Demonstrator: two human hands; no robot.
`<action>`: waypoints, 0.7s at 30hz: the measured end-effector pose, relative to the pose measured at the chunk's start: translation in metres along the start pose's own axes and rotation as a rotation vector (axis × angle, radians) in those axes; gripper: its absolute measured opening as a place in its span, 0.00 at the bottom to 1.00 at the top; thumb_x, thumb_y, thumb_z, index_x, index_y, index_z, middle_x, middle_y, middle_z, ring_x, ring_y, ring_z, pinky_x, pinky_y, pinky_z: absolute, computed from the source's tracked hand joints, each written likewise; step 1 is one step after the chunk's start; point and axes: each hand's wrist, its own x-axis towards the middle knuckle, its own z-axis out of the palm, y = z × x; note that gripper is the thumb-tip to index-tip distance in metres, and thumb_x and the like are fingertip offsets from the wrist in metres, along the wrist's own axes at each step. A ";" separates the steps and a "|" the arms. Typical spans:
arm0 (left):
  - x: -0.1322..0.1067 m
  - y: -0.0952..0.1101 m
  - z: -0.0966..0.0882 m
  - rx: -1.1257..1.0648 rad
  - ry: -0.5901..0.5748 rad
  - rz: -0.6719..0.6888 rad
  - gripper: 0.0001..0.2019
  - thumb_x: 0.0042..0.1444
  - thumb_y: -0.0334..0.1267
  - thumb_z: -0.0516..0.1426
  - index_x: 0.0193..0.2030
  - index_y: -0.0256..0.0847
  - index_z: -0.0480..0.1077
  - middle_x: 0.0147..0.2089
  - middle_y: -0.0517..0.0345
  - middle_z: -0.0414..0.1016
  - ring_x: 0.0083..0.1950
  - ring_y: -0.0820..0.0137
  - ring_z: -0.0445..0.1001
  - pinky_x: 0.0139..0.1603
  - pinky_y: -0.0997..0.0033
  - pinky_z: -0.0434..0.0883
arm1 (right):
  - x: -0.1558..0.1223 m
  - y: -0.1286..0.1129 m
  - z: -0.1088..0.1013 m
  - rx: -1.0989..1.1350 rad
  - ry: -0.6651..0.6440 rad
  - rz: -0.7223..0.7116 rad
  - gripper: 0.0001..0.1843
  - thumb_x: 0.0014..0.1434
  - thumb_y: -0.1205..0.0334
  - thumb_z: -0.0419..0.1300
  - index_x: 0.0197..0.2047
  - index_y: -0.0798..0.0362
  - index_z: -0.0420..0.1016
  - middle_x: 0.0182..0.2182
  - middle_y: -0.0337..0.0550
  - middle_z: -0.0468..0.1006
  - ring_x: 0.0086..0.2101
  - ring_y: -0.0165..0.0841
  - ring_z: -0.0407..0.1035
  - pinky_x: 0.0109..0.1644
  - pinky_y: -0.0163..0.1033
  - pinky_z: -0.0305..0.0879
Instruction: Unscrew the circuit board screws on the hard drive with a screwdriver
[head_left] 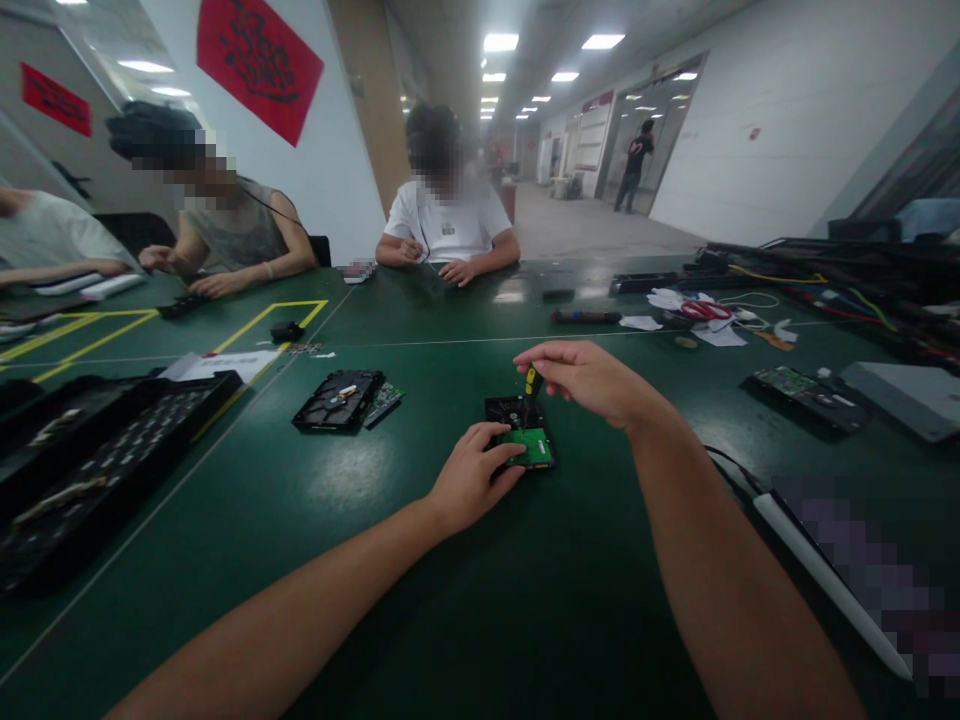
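Observation:
A hard drive (491, 408) lies on the green table in front of me, its green circuit board (536, 450) facing up. My left hand (480, 470) grips the drive at its near left side, fingers resting over the board's edge and thumb along the front. Above it, my right hand (581, 378) pinches the yellow and black handle of a screwdriver (532, 383). The screwdriver points down at the drive; its tip is too small to make out.
Left of me lie another hard drive (337, 402), a loose circuit board (384, 403) and a black tray (127, 460). At right are a further drive (810, 395), a grey box (907, 400) and cables (840, 300). A person (446, 225) sits opposite; others sit at left.

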 end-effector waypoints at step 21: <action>0.000 0.003 -0.003 0.006 0.001 -0.009 0.15 0.68 0.41 0.62 0.61 0.48 0.77 0.66 0.45 0.69 0.67 0.52 0.69 0.65 0.40 0.74 | 0.000 0.000 0.005 -0.009 -0.021 -0.020 0.09 0.67 0.56 0.64 0.44 0.53 0.79 0.30 0.40 0.77 0.27 0.30 0.70 0.28 0.34 0.65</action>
